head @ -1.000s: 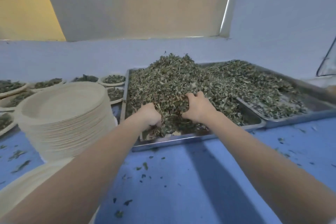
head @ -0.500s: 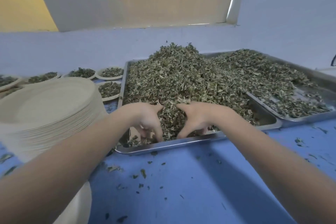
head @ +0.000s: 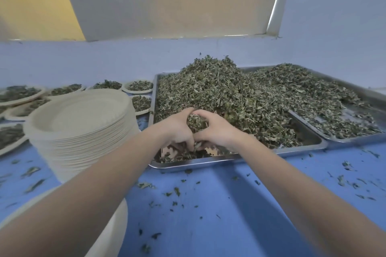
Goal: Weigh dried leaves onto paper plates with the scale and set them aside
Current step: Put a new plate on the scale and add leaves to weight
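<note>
Bare forearms, bare hands (head: pixel 198 129), no sleeves

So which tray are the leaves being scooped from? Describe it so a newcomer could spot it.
Start at the tall stack of empty paper plates on the blue table. The steel tray just right of it is the one, where the left hand and right hand cup leaves. Unlike the flatter tray beyond, it carries a tall heap.

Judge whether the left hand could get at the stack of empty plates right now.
Probably not yet: the left hand and right hand are cupped round a clump of leaves. The stack of plates sits close beside it, unblocked.
</note>
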Demonstrator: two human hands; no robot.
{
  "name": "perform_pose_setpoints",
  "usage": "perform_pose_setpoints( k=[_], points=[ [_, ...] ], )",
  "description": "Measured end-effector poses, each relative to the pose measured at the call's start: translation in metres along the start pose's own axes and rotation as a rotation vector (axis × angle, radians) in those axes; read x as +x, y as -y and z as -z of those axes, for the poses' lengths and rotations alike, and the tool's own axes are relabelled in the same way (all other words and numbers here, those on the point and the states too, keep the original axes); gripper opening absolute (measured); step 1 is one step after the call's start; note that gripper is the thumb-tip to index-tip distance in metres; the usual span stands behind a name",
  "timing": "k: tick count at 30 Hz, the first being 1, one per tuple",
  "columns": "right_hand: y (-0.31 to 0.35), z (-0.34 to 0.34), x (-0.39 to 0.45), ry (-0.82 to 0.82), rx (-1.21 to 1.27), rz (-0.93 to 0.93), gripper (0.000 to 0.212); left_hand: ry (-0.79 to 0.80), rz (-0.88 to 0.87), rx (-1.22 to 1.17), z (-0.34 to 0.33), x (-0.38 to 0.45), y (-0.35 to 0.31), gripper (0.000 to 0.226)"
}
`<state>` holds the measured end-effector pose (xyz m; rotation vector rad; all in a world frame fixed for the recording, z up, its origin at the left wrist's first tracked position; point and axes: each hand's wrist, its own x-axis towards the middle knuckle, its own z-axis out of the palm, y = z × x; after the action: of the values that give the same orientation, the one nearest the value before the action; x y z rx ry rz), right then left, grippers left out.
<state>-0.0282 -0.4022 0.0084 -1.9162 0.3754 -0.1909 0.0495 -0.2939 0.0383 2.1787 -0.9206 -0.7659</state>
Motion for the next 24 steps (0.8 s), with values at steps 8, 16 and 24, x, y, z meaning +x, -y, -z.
perform_pose_setpoints(
  k=[8, 16, 24],
  points=[
    [0.007, 0.005, 0.009, -0.254, 0.107, -0.001, 0.041, -0.202, 0.054, 0.388, 0.014, -0.004, -0.002, 0.116],
    [0.017, 0.011, 0.009, -0.272, 0.033, 0.088, 0.038, -0.223, -0.133, 0.186, -0.005, 0.0, -0.027, 0.115],
    [0.038, 0.014, -0.005, -0.263, -0.029, 0.098, 0.048, -0.181, -0.1, -0.164, -0.004, -0.018, -0.036, 0.11]
  ],
)
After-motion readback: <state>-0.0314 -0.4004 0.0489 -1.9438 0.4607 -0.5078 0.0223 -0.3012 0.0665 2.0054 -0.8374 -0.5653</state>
